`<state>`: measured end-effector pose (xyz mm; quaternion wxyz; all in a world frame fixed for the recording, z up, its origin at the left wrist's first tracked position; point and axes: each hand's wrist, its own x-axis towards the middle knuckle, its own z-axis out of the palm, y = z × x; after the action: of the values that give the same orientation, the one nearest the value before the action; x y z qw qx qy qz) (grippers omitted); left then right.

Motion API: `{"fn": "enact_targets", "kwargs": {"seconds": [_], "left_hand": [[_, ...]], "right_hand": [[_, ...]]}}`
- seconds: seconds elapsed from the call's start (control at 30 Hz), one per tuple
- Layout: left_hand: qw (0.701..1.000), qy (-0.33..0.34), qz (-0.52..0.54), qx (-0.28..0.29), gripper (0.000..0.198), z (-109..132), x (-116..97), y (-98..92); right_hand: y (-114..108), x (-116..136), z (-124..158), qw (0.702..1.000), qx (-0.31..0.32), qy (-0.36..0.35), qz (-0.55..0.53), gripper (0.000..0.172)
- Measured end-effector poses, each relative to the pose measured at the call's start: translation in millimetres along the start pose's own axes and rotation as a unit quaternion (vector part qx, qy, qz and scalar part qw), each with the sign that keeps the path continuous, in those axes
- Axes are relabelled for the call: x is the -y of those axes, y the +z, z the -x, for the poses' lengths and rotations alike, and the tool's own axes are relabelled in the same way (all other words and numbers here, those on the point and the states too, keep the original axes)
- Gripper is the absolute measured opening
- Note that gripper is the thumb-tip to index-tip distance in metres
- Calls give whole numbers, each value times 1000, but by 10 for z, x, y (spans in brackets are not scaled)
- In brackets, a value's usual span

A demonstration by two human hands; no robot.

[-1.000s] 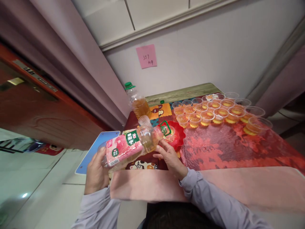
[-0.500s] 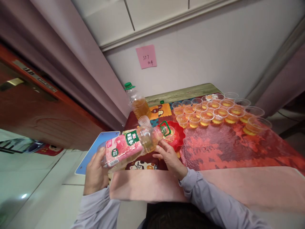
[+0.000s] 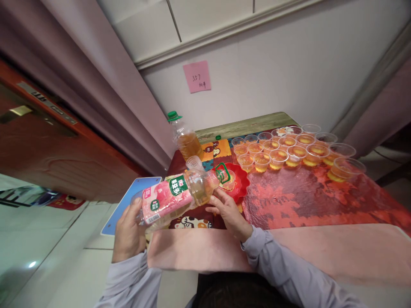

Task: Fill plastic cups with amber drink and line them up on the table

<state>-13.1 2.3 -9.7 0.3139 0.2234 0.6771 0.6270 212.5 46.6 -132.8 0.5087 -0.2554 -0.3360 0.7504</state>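
Observation:
My left hand is closed round the base of a clear bottle with a pink label. The bottle lies tilted, a little amber drink in its shoulder, and its open mouth with a green ring points at a small clear cup. That cup stands on a red plate. My right hand is under the bottle's neck, thumb apart, fingers stretched to the plate's near rim beside the cup; I see nothing gripped in it.
A second bottle with a green cap stands upright behind, half full of amber drink. Several clear cups with amber drink stand in rows at the back right on a red patterned cloth. A blue board leans at the left.

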Motion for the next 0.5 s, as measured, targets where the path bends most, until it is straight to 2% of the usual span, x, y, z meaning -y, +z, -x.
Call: {"fn": "enact_targets", "kwargs": {"seconds": [0.5], "left_hand": [[1000, 1, 3, -6, 61, 14, -8, 8]], "right_hand": [[-1, 0, -4, 1000, 0, 1, -6, 59]]}}
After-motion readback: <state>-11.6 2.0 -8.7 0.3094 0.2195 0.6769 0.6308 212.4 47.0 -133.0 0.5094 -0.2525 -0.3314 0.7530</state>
